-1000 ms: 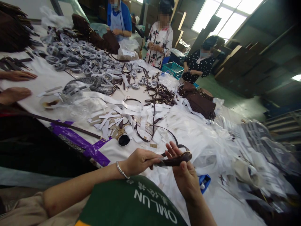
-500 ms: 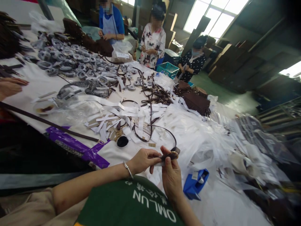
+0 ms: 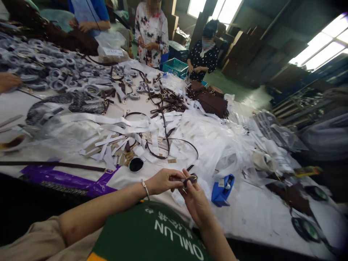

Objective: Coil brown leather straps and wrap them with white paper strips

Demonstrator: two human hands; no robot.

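Note:
Both my hands meet over the table's near edge around a dark brown strap (image 3: 191,178) with a gold-coloured metal ring or buckle at its end. My left hand (image 3: 163,181), with a bangle at the wrist, pinches the strap from the left. From the right, my right hand (image 3: 197,203) grips the buckle end between thumb and fingers. Part of the strap is hidden by the fingers. A thin dark strap (image 3: 196,148) curves across the table just beyond my hands. To the right of them sits a blue tape dispenser-like object (image 3: 223,190).
A round black-topped container (image 3: 136,164) stands beside paper strips (image 3: 108,145). Coiled, wrapped straps (image 3: 62,69) are heaped back left. Brown bags (image 3: 209,101) and plastic sheets (image 3: 217,137) lie to the right. A co-worker's hand (image 3: 9,81) shows at left; several people stand across the table.
The view has swung to the right, so the table's contents sit further left. Both hands keep hold of the strap, and its buckle end has turned slightly.

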